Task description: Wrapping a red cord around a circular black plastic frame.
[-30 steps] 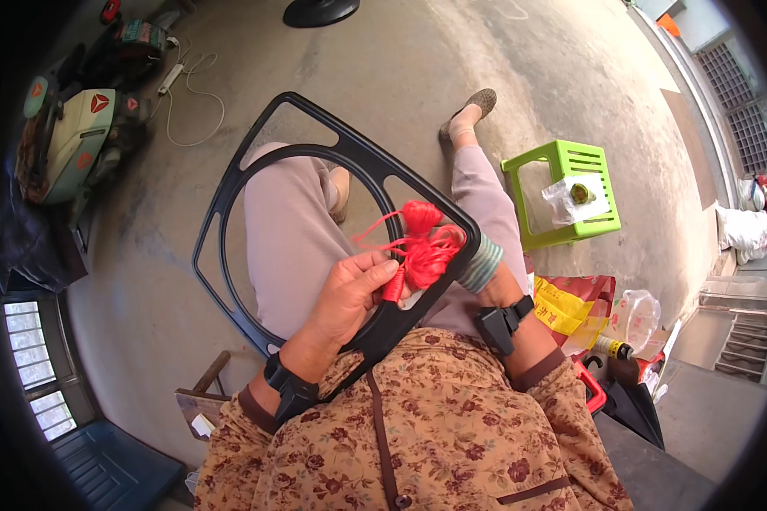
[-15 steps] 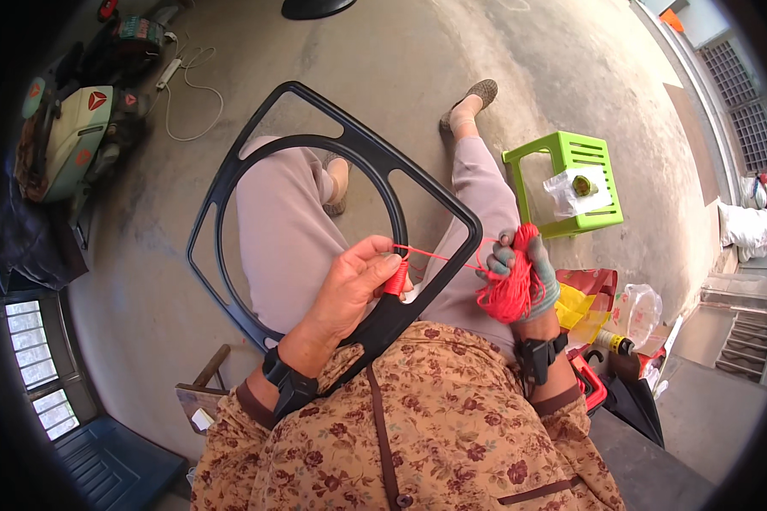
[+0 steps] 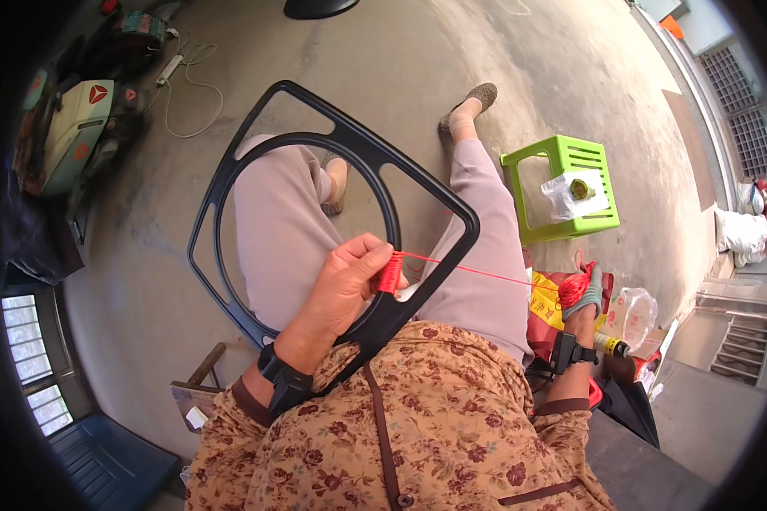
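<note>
A black frame (image 3: 466, 204), roughly square with a large round opening, rests across my lap. Red cord is coiled tightly around one stretch of its inner ring, making a short red wrapping (image 3: 389, 274). My left hand (image 3: 347, 284) pinches the ring at that wrapping, thumb and fingers closed on it. From there a single red strand (image 3: 493, 274) runs taut to the right. At its far end my right hand (image 3: 585, 298), in a grey glove, grips a bundle of red cord (image 3: 576, 288), held out beside my right thigh.
A green plastic stool (image 3: 562, 187) with a clear bag (image 3: 562, 194) on it stands ahead to the right. Yellow and red bags (image 3: 547, 300) and a clear plastic container (image 3: 637, 317) lie by my right hand. A scooter (image 3: 81, 128) is at the far left, a wooden stool (image 3: 192, 399) nearer.
My right hand has swung out to the right with the cord bundle, and the strand between my hands has grown longer and straighter. My left hand stays at the wrapping.
</note>
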A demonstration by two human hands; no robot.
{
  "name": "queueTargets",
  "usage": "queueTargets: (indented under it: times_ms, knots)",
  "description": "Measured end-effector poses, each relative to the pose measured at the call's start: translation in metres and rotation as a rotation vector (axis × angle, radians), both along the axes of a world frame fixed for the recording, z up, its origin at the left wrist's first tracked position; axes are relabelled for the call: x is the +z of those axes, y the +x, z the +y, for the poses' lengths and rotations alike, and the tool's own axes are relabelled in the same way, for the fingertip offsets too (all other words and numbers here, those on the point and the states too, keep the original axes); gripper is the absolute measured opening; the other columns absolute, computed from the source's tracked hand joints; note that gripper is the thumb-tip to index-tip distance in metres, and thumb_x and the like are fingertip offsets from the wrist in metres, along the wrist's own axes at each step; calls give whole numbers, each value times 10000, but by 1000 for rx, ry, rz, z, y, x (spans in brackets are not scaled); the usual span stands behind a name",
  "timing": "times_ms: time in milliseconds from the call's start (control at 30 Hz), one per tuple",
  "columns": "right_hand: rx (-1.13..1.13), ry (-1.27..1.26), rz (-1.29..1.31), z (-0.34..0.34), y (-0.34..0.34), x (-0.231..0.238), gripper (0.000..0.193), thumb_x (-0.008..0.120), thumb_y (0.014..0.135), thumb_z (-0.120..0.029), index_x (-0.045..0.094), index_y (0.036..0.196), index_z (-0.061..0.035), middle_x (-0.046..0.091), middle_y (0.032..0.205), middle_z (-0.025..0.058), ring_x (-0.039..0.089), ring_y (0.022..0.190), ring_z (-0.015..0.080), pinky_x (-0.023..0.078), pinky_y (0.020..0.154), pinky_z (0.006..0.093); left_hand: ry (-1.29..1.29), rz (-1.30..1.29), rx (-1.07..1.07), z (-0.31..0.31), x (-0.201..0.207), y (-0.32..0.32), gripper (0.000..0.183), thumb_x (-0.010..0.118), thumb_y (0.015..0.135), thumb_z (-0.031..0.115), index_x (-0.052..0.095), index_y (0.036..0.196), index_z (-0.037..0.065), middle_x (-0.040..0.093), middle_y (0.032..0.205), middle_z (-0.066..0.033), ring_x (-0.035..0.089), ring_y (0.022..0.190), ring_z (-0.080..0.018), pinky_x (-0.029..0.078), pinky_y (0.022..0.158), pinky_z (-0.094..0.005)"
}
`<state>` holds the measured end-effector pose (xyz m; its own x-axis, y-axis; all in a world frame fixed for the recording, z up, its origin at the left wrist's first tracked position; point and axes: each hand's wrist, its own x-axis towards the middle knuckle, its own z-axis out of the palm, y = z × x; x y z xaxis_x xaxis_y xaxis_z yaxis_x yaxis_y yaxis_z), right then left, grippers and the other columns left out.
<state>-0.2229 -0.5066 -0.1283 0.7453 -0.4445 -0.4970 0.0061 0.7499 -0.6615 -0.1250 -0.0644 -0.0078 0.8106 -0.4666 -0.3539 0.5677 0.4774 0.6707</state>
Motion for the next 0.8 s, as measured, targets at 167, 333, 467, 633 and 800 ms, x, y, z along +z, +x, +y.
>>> queueTargets:
  times_ms: [167, 333, 467, 633, 800]
  knots:
    - [299, -686, 349, 74, 61, 41, 317, 661, 826, -286, 632, 1033, -47, 631, 879, 47, 582, 788, 128, 477, 732, 272, 76, 4, -30, 0, 8, 2, 157, 514, 953, 159, 542, 878, 24, 633, 721, -115, 635, 646, -167, 540, 606, -281]
    - [396, -1113, 98, 199, 114, 109, 333, 748, 744, -174, 634, 1015, -16, 625, 914, 97, 584, 814, 137, 485, 755, 288, 100, 30, -48, -8, 14, 1, 173, 519, 952, 160, 576, 928, -2, 629, 729, -99, 626, 651, -152, 531, 624, -268]
    - [543, -336, -379, 254, 140, 93, 316, 601, 910, -192, 515, 1175, -43, 591, 986, 33, 564, 901, 111, 479, 767, 244, 80, 44, -213, -20, 15, -3, 227, 524, 956, 185, 604, 996, -24, 623, 737, -62, 602, 663, -112, 500, 641, -228]
    - [813, 245, -104, 265, 120, 120, 362, 495, 962, -351, 548, 1163, -54, 612, 980, 22, 592, 853, 102, 504, 752, 251, -53, -58, -153, -19, -1, -11, 285, 571, 932, 164, 534, 1169, 10, 619, 891, -50, 602, 739, -135, 506, 675, -265]
    - [927, 662, -177, 268, 130, 118, 454, 378, 998, -345, 495, 1226, 29, 587, 1092, 186, 606, 931, 330, 490, 874, 461, -11, -56, -67, -21, -5, -7, 359, 602, 913, 162, 492, 1226, 26, 609, 1061, -44, 607, 899, -130, 512, 777, -287]
